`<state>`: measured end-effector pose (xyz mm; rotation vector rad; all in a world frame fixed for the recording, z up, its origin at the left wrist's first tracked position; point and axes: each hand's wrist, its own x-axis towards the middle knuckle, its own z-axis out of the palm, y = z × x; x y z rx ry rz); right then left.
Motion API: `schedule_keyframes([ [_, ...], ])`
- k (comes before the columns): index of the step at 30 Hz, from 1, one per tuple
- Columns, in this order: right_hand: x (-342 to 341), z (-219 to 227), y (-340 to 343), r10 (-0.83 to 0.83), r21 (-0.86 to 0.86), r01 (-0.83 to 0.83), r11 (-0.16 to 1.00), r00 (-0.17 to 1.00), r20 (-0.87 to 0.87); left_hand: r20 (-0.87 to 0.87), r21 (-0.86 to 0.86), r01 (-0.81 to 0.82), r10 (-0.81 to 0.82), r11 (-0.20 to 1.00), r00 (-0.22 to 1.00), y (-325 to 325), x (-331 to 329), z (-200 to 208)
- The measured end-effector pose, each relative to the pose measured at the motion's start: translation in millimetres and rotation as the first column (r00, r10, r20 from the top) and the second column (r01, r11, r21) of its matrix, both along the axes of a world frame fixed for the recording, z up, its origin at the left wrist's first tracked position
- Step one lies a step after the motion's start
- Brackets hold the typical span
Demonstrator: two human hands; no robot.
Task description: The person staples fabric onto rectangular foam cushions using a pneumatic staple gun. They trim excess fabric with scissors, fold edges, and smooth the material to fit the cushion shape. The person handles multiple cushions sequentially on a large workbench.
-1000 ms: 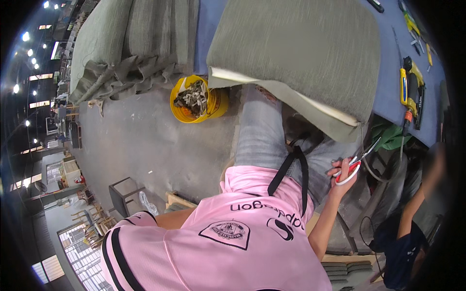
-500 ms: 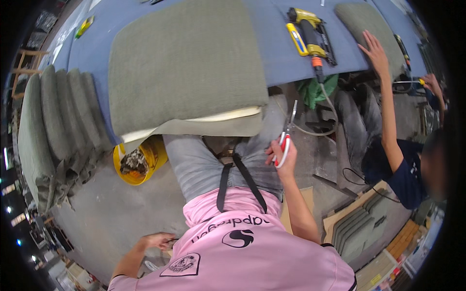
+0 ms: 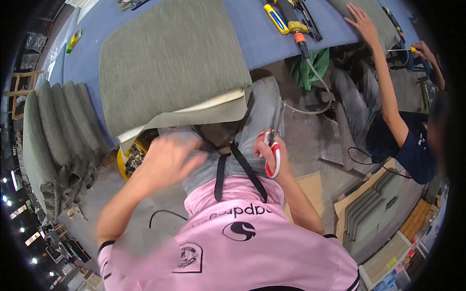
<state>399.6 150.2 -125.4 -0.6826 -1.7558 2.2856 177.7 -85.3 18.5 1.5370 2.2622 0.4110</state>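
Observation:
My right hand [image 3: 266, 151] is closed round the red-and-white handles of a pair of scissors [image 3: 274, 127], whose blades point away from me, above my right thigh. Blurred by motion, my left hand [image 3: 167, 160] is held over my left thigh, thumb and fingers apart, with nothing seen in it. Just beyond it lies a grey-green fabric-covered cushion [image 3: 172, 68] on the blue-covered table [image 3: 257, 41]. Along the cushion's near edge the fabric hangs as a loose flap [image 3: 204, 114], and a white padding layer [image 3: 204, 103] shows above it.
Several similar cushions [image 3: 58, 131] stand at the left. A yellow bucket [image 3: 123, 167] with scraps is partly hidden by my left hand. A staple gun [image 3: 293, 22] with a hose and a yellow-blue cutter [image 3: 276, 18] lie on the table. At right, another person's hand [image 3: 364, 24] rests on a cushion.
My left hand has come up from beside my body to near the cushion's front edge. My right hand has shifted slightly left with the scissors. The whole view has shifted a little.

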Motion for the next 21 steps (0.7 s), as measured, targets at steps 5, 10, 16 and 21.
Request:
schedule_keyframes([
  [5, -7, 51, -56, 0.013, -0.443, 0.004, 0.896, 0.999, 0.034, 0.25, -0.047, -0.483, 0.478, 0.874, 0.842, 129, 1, -22],
  [10, -1, 76, -76, 0.191, -0.703, -0.028, 0.711, 0.969, 0.155, 0.179, 0.01, -0.432, 0.423, 0.902, 0.888, 134, 5, -48],
  [16, -24, 66, -89, 0.358, -0.774, -0.103, 0.625, 0.919, 0.167, 0.2, 0.135, -0.391, 0.361, 0.911, 0.911, 115, 8, -48],
  [21, -50, 47, -96, 0.157, -0.634, -0.02, 0.773, 0.974, 0.161, 0.307, 0.109, -0.435, 0.386, 0.894, 0.87, 113, 6, -54],
])
